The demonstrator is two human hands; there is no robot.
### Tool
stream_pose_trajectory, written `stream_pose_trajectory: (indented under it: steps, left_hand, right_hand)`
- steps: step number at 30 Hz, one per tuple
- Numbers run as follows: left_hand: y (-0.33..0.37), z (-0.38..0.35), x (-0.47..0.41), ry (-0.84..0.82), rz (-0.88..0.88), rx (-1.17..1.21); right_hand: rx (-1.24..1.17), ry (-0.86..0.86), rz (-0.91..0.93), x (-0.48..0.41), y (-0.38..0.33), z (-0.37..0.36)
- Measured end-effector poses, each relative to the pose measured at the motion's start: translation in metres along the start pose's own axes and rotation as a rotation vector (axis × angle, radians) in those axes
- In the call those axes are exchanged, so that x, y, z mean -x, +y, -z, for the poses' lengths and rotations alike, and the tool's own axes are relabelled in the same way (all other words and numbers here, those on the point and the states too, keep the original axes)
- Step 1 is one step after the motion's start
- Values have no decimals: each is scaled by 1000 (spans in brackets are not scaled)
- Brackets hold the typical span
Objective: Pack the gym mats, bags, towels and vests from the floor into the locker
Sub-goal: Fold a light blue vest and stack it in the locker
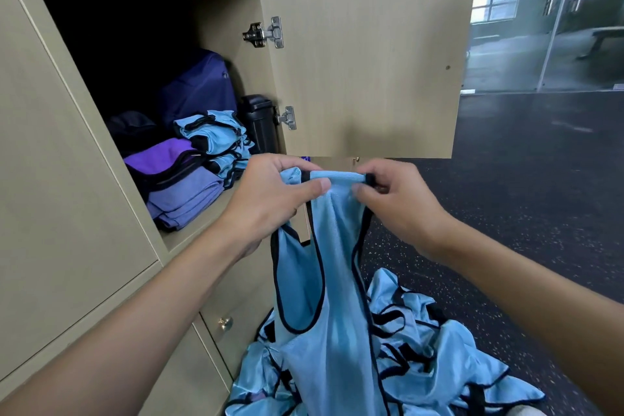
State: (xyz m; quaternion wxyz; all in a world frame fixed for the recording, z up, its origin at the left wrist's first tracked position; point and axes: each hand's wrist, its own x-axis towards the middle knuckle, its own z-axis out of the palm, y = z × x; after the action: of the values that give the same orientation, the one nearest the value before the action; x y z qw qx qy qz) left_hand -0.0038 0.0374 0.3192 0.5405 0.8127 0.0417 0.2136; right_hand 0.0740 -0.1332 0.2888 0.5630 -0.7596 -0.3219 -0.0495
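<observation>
A light blue vest (332, 284) with black trim hangs in front of the open locker (216, 213). My left hand (273, 199) and my right hand (401, 203) both pinch its shoulder strap at the top. Below it, a heap of more blue vests (422, 351) lies on the floor. Inside the locker sit folded blue vests (216, 135), folded purple towels (182, 186), a dark purple bag (199, 88) and a black rolled mat (258, 121).
The locker door (368, 54) stands open to the right, above my hands. Closed drawers with a round knob (224, 322) are below the locker. Dark speckled rubber floor (526, 199) stretches right toward a glass wall (540, 17).
</observation>
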Motion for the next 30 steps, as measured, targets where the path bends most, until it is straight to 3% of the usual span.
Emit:
stream_pose_trajectory:
  steps: [4, 9, 14, 21, 27, 30]
  left_hand:
    - [-1, 6, -3, 21, -36, -64]
    - [0, 7, -1, -84, -40, -168]
    - [1, 11, -4, 17, -70, -123]
    - [11, 12, 0, -79, -157, 7]
    - [14, 10, 3, -209, -187, 19]
    - [10, 9, 3, -196, -178, 21]
  right_hand:
    - [17, 112, -62, -4, 3, 6]
    - [-26, 111, -67, -1, -3, 6]
    - [-131, 124, -75, 1, -8, 10]
    - [-686, -279, -285, 0, -14, 10]
    - [-631, -472, -254, 4, -7, 2]
    - [-602, -450, -240, 4, -10, 0]
